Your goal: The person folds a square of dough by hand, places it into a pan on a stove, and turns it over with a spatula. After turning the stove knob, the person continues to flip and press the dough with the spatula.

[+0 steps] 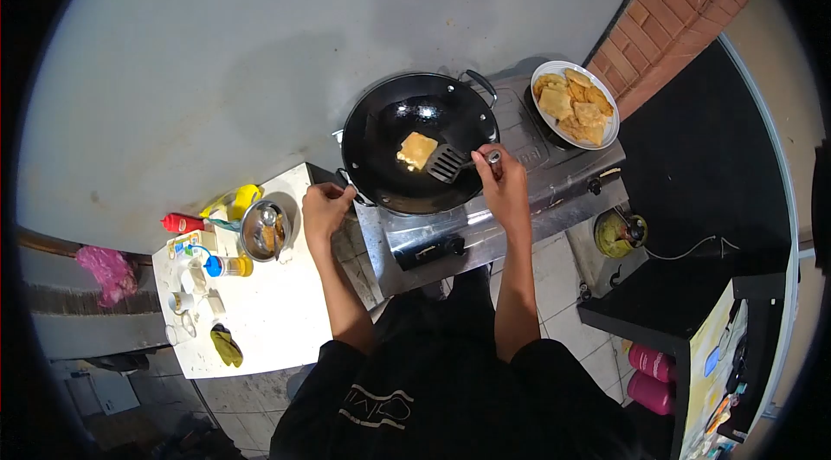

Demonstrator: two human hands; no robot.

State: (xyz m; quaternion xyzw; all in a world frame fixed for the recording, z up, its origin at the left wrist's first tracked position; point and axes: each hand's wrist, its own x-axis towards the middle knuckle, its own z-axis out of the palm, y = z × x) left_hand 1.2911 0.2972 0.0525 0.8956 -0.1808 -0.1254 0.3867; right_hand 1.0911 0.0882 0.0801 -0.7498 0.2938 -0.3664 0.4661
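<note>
A black wok [381, 131] rests on the left side of a steel gas stove [511, 209]. In it lies a square, golden piece of food [417, 150]. My right hand [502, 179] is closed round the handle of a slotted spatula [446, 163], whose blade is at the right edge of the food. My left hand [329, 205] is at the wok's left handle [353, 187], fingers closed on it. On the stove's right side, a white plate [612, 129] holds several fried golden pieces [574, 102].
On the left, a white table [286, 321] bears a metal bowl [265, 231], a red bottle [182, 224], a yellow bottle with a blue cap [229, 266] and cups. A gas cylinder [616, 235] stands right of the stove, near a black shelf [645, 317].
</note>
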